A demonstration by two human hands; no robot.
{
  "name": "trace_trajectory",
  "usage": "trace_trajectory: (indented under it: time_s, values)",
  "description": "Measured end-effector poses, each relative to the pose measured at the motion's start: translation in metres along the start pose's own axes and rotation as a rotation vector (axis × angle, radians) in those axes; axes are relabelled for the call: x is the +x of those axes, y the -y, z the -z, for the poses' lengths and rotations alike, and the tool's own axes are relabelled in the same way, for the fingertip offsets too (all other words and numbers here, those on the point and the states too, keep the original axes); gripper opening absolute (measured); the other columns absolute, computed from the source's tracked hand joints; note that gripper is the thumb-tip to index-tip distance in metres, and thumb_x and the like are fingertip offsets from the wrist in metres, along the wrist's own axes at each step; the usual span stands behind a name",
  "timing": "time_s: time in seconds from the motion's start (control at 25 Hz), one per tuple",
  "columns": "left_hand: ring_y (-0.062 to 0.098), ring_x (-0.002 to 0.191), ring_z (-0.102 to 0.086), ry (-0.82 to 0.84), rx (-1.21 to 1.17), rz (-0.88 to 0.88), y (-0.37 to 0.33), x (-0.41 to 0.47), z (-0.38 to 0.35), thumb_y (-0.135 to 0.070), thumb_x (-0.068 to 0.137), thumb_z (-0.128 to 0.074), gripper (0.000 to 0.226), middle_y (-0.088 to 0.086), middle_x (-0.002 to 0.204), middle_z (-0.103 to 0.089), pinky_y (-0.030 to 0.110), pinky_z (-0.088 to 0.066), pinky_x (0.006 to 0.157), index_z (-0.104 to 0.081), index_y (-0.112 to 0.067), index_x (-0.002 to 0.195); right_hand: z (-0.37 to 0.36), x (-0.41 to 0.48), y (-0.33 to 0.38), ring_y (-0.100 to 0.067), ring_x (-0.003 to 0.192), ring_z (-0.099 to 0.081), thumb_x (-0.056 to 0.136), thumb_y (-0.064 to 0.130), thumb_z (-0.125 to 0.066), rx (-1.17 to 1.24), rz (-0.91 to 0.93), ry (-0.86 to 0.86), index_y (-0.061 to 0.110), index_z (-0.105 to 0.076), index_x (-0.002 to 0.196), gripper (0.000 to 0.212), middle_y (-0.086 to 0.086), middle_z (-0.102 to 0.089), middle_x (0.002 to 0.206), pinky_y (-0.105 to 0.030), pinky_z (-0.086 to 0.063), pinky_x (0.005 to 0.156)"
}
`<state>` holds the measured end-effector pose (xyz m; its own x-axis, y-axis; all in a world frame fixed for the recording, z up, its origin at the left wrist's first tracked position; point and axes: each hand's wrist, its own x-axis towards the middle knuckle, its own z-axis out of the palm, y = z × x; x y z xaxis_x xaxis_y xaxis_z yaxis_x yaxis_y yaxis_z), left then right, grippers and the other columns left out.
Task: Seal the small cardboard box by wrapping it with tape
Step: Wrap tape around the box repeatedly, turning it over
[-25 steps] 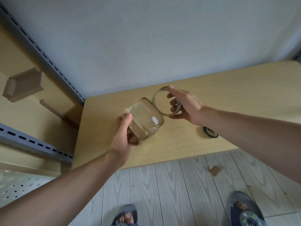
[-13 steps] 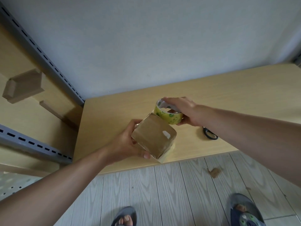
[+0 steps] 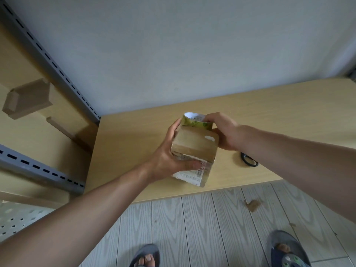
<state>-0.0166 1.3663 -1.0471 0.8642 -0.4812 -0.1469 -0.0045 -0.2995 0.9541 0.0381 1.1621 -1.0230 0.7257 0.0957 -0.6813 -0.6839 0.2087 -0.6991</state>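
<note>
The small cardboard box (image 3: 194,143) is held tilted over the front part of the wooden table (image 3: 279,112); contact with the tabletop cannot be determined. The left hand (image 3: 163,160) grips the box from its left side, thumb pressed on the near face beside a printed label, fingers wrapped behind. The right hand (image 3: 225,132) is clamped on the tape roll (image 3: 194,123), fingers curled over its rim. The roll sits against the far upper edge of the box. Black scissors (image 3: 248,162) lie on the table, right of the box.
</note>
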Motion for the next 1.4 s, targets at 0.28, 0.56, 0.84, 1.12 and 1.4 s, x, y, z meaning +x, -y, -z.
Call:
trace_trajectory:
  time_s: [0.28, 0.56, 0.84, 1.12, 1.4]
  values:
    - [0.021, 0.126, -0.057, -0.014, 0.155, -0.055, 0.006, -0.005, 0.006, -0.045, 0.061, -0.093, 0.11, 0.003, 0.14, -0.05, 0.05, -0.055, 0.098, -0.029, -0.032, 0.149, 0.005, -0.016, 0.044, -0.021, 0.059, -0.051, 0.082, -0.006, -0.053, -0.363, 0.326, -0.118, 0.014, -0.065, 0.077, 0.024, -0.011, -0.058, 0.081, -0.027, -0.046, 0.049]
    - [0.018, 0.12, -0.062, -0.098, 0.1, -0.042, 0.013, -0.018, 0.029, -0.019, 0.067, -0.094, 0.096, -0.004, 0.129, -0.061, 0.043, -0.056, 0.094, -0.037, -0.027, 0.143, 0.05, -0.025, 0.057, -0.012, 0.044, -0.04, 0.085, -0.006, -0.051, -0.609, 0.278, -0.03, 0.011, -0.07, 0.087, 0.026, -0.007, -0.056, 0.069, -0.023, -0.031, 0.047]
    - [0.008, 0.122, -0.054, -0.119, 0.304, -0.102, 0.009, -0.02, 0.016, -0.027, 0.068, -0.09, 0.107, -0.001, 0.138, -0.046, 0.017, -0.049, 0.092, -0.02, -0.026, 0.148, 0.048, -0.038, 0.07, -0.009, 0.044, -0.033, 0.09, 0.001, -0.056, -0.218, 0.224, 0.078, 0.007, -0.06, 0.087, 0.008, -0.002, -0.044, 0.068, -0.019, -0.034, 0.041]
    - [0.004, 0.122, -0.052, -0.336, 0.219, -0.108, 0.005, -0.011, 0.012, -0.043, 0.054, -0.096, 0.101, -0.016, 0.129, -0.049, 0.042, -0.058, 0.092, -0.034, -0.038, 0.134, 0.026, -0.077, 0.079, -0.012, 0.044, -0.044, 0.084, -0.004, -0.069, -0.255, 0.399, 0.031, 0.01, -0.072, 0.102, 0.023, -0.003, -0.057, 0.067, -0.022, -0.043, 0.044]
    - [0.004, 0.114, -0.05, -0.722, 0.189, -0.052, 0.017, 0.015, -0.022, -0.057, 0.049, -0.088, 0.104, 0.001, 0.128, -0.04, 0.029, -0.051, 0.094, -0.026, -0.03, 0.129, -0.019, -0.094, 0.047, -0.018, 0.045, -0.056, 0.079, 0.008, -0.079, -0.262, 0.347, -0.065, 0.002, -0.071, 0.087, 0.013, -0.004, -0.057, 0.056, -0.033, -0.057, 0.059]
